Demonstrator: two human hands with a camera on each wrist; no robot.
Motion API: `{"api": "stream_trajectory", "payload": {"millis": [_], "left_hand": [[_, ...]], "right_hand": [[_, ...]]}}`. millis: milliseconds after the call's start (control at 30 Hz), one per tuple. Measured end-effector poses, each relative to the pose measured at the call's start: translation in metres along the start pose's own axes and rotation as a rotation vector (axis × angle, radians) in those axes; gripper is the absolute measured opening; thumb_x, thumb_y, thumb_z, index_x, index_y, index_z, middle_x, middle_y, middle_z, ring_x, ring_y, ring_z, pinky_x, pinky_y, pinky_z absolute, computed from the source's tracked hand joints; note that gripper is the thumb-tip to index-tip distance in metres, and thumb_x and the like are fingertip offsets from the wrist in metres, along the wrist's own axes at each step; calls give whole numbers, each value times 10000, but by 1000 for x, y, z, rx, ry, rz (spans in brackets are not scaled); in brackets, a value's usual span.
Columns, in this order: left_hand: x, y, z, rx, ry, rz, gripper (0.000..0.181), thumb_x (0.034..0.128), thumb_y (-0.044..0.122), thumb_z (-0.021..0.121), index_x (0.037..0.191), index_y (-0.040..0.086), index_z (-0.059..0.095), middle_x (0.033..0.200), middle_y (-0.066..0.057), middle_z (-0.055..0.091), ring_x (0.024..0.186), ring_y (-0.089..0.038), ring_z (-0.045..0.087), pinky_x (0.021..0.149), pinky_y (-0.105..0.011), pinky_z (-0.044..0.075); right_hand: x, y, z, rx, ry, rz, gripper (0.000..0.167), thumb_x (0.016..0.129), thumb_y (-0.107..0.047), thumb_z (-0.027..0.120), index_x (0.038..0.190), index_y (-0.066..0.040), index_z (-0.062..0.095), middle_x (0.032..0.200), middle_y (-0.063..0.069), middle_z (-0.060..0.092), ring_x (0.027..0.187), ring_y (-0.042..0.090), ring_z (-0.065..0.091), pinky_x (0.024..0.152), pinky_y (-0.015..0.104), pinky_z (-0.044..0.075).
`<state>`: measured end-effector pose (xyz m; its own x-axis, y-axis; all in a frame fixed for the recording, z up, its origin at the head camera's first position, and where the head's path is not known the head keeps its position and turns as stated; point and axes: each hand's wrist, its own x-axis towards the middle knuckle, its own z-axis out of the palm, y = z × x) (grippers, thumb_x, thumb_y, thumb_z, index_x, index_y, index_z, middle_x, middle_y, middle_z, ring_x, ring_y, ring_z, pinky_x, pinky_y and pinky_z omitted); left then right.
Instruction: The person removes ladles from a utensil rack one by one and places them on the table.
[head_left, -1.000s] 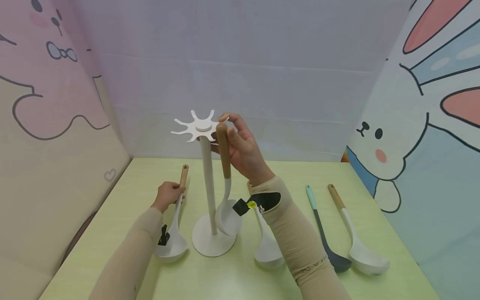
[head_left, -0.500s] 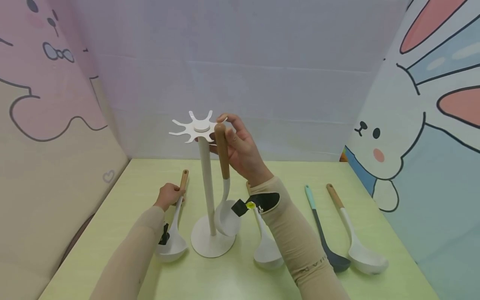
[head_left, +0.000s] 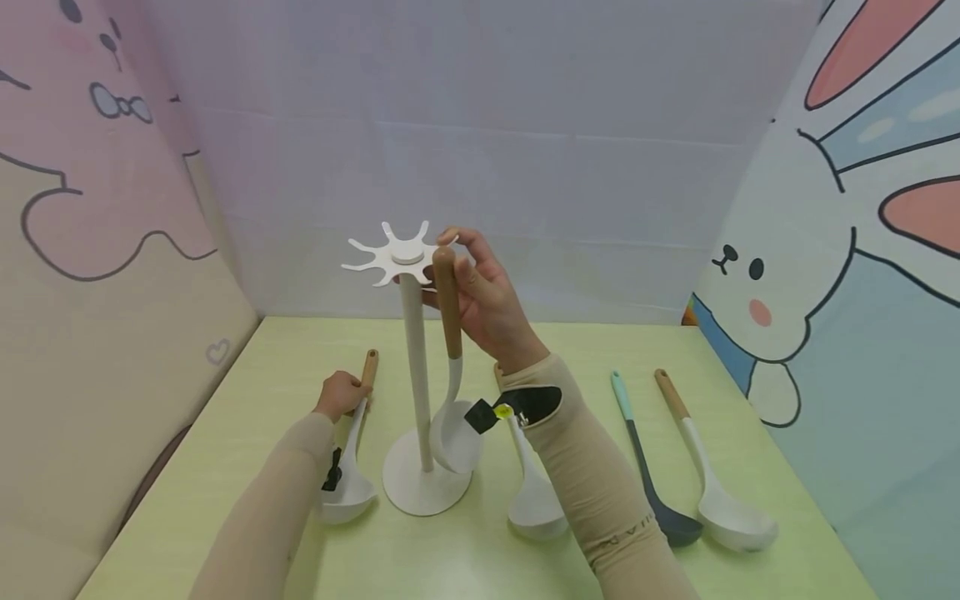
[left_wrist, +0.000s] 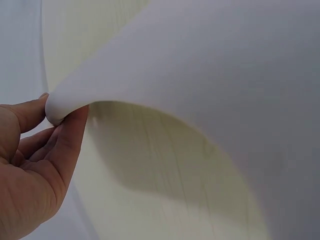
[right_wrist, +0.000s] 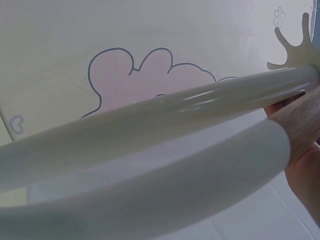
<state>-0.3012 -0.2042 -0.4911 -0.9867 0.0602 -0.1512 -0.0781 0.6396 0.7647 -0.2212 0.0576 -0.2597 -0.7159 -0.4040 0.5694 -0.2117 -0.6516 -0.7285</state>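
Note:
In the head view, my right hand (head_left: 491, 304) holds the brown wooden handle of a white ladle (head_left: 447, 308) against the top of a white utensil stand (head_left: 415, 358). The ladle hangs upright beside the post, bowl down in front of the round base. Whether its handle sits on a hook is hidden by the fingers. At left, my left hand (head_left: 341, 393) pinches a second white ladle (head_left: 348, 500) by its handle; it lies on the table, bowl toward me. The left wrist view shows thumb and fingers on this ladle (left_wrist: 165, 55), its white part filling much of the picture.
Behind my right forearm lies another white ladle (head_left: 536, 500). Farther right are a dark grey ladle (head_left: 652, 483) with a mint handle and a white ladle (head_left: 731, 512) with a wooden handle. Cartoon-printed cloth walls surround the pale yellow-green table (head_left: 450, 567).
My left hand has shifted slightly right, and its ladle has slid a little toward me. My right hand and the ladle at the stand stay in place.

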Motion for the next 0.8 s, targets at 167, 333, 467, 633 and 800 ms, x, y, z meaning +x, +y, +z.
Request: {"api": "stream_trajectory", "payload": {"millis": [167, 333, 467, 633, 800], "left_hand": [[1, -5, 1, 29, 9, 8, 317, 949, 87, 584, 1022, -216, 637, 903, -280, 650, 596, -145, 567, 534, -249, 546], [2, -5, 1, 5, -12, 8, 322, 961, 83, 570, 1047, -223, 622, 898, -286, 656, 624, -168, 615, 560, -278, 571], [0, -5, 2, 14, -10, 7, 312, 965, 85, 571, 1036, -214, 628, 891, -281, 656, 644, -191, 627, 572, -298, 580], [0, -4, 3, 25, 4, -3, 285, 960, 91, 588, 974, -185, 657, 842, -241, 660, 603, -162, 591, 536, -271, 558], [-1, -3, 4, 15, 16, -7, 275, 963, 84, 595, 957, -182, 664, 788, -209, 664, 545, -130, 554, 502, -246, 530]], "right_hand": [[-1, 0, 0, 3, 0, 0, 451, 825, -459, 740, 1121, -205, 514, 905, 64, 562, 982, 242, 660, 895, 366, 528], [-1, 0, -1, -3, 0, -6, 437, 828, -458, 741, 1116, -213, 522, 909, 54, 568, 984, 229, 659, 888, 358, 529], [-1, 0, -2, -4, -7, -9, 432, 833, -457, 737, 1118, -213, 522, 907, 47, 577, 990, 236, 664, 897, 365, 529], [0, 1, -3, -3, -7, -8, 440, 827, -464, 737, 1118, -216, 519, 907, 51, 570, 993, 244, 664, 900, 368, 528], [0, 1, -1, 8, 2, -11, 432, 820, -453, 745, 1112, -220, 528, 905, 44, 567, 968, 207, 638, 894, 366, 524]]}}
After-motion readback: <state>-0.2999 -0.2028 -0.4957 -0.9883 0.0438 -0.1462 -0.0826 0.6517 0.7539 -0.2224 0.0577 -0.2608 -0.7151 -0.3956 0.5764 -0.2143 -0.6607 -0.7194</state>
